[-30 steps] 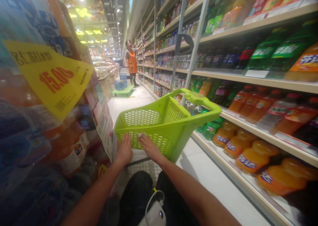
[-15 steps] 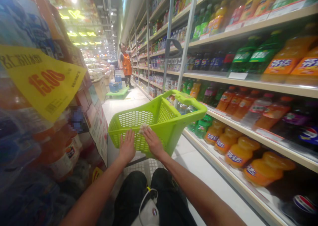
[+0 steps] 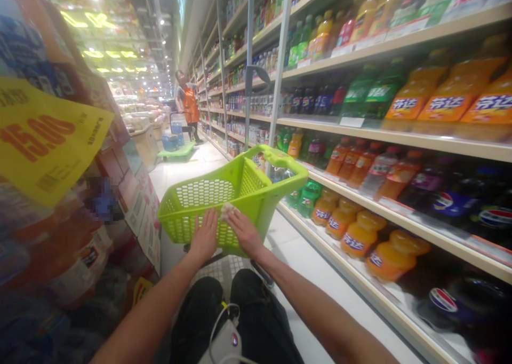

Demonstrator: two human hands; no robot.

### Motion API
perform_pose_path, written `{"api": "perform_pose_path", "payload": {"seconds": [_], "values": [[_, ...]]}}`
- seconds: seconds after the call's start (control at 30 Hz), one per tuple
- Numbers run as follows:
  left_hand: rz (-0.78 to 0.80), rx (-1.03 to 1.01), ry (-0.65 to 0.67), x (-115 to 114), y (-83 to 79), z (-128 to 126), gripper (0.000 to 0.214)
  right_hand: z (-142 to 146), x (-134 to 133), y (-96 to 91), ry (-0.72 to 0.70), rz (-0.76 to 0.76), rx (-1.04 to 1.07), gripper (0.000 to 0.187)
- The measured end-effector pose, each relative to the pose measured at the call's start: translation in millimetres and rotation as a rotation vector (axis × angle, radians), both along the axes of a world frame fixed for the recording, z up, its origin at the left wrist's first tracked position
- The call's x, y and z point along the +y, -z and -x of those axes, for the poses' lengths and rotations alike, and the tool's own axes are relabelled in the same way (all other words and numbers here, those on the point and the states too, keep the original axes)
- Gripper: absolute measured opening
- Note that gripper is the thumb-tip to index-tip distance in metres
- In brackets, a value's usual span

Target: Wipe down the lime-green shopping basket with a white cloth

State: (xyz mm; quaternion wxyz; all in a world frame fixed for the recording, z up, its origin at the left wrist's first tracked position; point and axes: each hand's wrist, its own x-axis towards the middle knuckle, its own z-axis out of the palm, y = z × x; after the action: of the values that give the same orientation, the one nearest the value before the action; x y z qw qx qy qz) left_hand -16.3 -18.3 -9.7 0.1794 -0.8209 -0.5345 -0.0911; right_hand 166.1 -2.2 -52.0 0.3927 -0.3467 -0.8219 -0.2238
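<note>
A bright green shopping cart (image 3: pixel 256 193) with a perforated basket stands across the aisle in front of my knees. My left hand (image 3: pixel 205 235) lies against its near side, fingers stretched out and holding nothing. Beside it, my right hand (image 3: pixel 245 230) presses a crumpled pale cloth (image 3: pixel 228 211) against the basket's upper rim, the cloth under its fingertips. The cart's handle points to the right, towards the shelves. On my lap rests a white device (image 3: pixel 230 338) with a cord.
Shelves of bottled drinks (image 3: pixel 356 241) line the right side. At the left, stacked goods carry a yellow price sign (image 3: pixel 50 140). Down the aisle, a person in an orange vest (image 3: pixel 191 105) stands by a green flat trolley (image 3: pixel 176 151) with blue packs.
The view has turned slightly right, so the cart and shelves sit further left. My right hand, with the cloth, has shifted slightly along the rim; my left hand stays on the cart's side.
</note>
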Motion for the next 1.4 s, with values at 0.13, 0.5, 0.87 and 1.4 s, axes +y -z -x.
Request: {"api": "perform_pose_path", "payload": {"seconds": [0.13, 0.5, 0.87, 1.4], "values": [[-0.021, -0.003, -0.01, 5.5, -15.2, -15.0, 0.07, -20.5, 10.7, -23.3, 0.046, -0.047, 0.017, 0.043], [-0.032, 0.051, 0.152, 3.9, -14.2, -47.8, 0.067, -43.5, -7.7, 21.0, 0.022, 0.007, -0.054, 0.04], [-0.026, 0.015, 0.207, 5.8, -39.1, -98.3, 0.07, -105.6, -1.5, -32.9, 0.161, -0.085, 0.138, 0.041], [-0.012, -0.012, 0.201, 11.7, -54.4, -104.8, 0.074, -141.7, -11.4, -80.5, 0.249, -0.174, 0.285, 0.051]]}}
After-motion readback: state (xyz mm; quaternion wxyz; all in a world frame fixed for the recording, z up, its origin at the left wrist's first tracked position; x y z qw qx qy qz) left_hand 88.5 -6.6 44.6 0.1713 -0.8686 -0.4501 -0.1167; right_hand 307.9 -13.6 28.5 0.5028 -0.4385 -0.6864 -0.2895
